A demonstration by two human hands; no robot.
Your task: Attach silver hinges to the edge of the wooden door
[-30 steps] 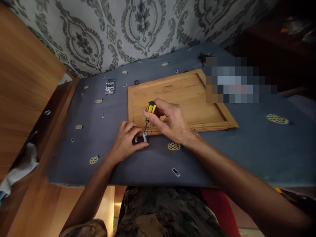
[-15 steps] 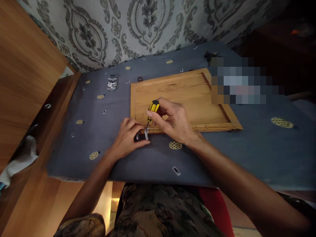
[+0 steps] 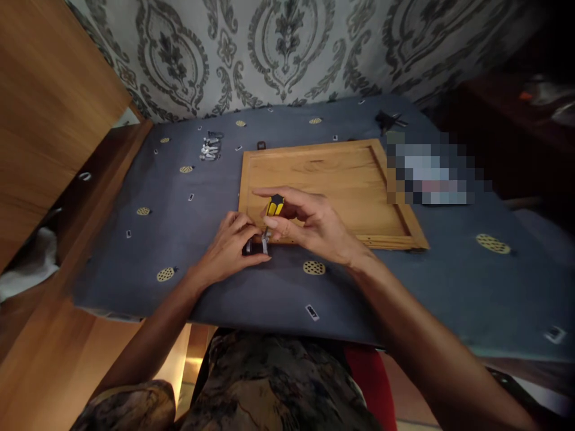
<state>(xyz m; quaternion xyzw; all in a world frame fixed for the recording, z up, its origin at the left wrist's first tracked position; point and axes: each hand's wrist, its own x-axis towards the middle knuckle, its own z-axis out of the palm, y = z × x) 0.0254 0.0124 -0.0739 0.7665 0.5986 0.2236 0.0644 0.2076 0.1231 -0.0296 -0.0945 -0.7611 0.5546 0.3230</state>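
A shallow wooden panel with a raised frame (image 3: 359,197) lies flat on the blue cloth-covered table. At its near left corner, my left hand (image 3: 224,248) grips a small metal fitting (image 3: 265,244) with a dark part, thumb below and fingers above, against the frame's edge. My right hand (image 3: 326,230) holds a yellow-and-black screwdriver (image 3: 275,206) by its handle between thumb and fingers, the index finger stretched out past it. The screwdriver's tip points down at the fitting. Whether a screw sits under the tip is too small to tell.
Several small metal pieces (image 3: 209,148) lie in a cluster at the back left of the table. A small black square piece (image 3: 261,145) sits behind the panel. Farther right is a black object (image 3: 388,121), beside a blurred-out patch. A wooden cabinet (image 3: 54,72) borders the left.
The fingers of my right hand have loosened round the screwdriver handle, with the index finger now extended. My left hand stays on the fitting. The whole view has shifted slightly.
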